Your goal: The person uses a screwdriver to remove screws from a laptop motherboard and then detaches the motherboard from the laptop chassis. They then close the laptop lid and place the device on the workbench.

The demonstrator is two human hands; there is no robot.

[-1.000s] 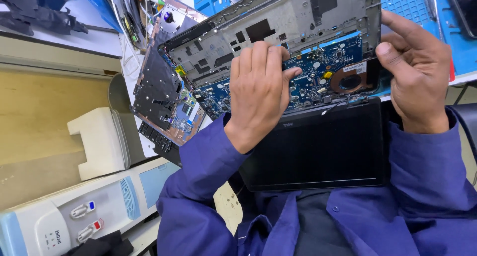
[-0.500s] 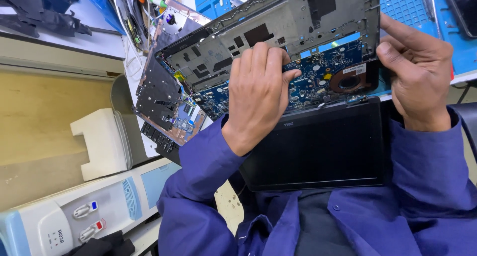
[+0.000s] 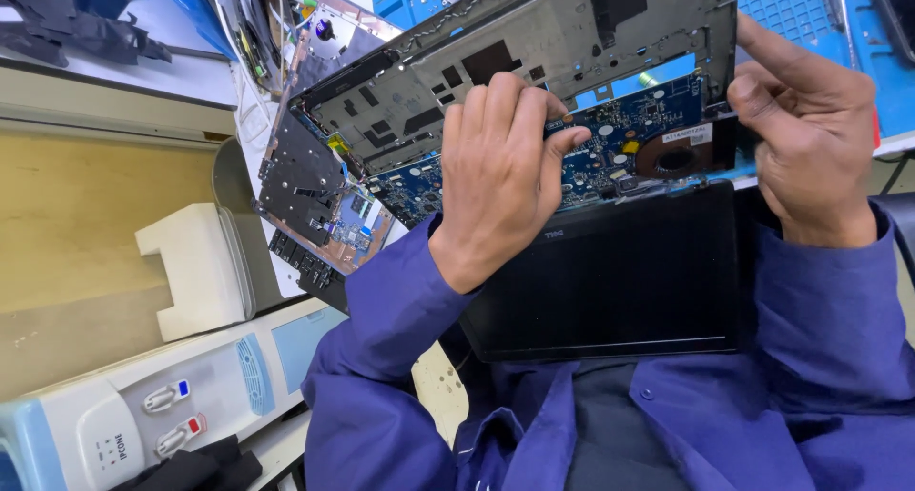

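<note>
Head view: left hand (image 3: 500, 172) covers blue motherboard (image 3: 629, 148); water dispenser (image 3: 143, 415) nearby.

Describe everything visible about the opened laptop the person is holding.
The laptop is dismantled and tilted up from the bench. A grey metal frame full of cut-outs lifts off a blue circuit board with a round fan. Its black screen hangs toward the person's chest. The left hand presses on the board's middle; the right hand grips the right edge.

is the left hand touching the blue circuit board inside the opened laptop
Touching. The head view shows the left hand lying flat across the blue circuit board, fingers pressed onto it with no gap.
</note>
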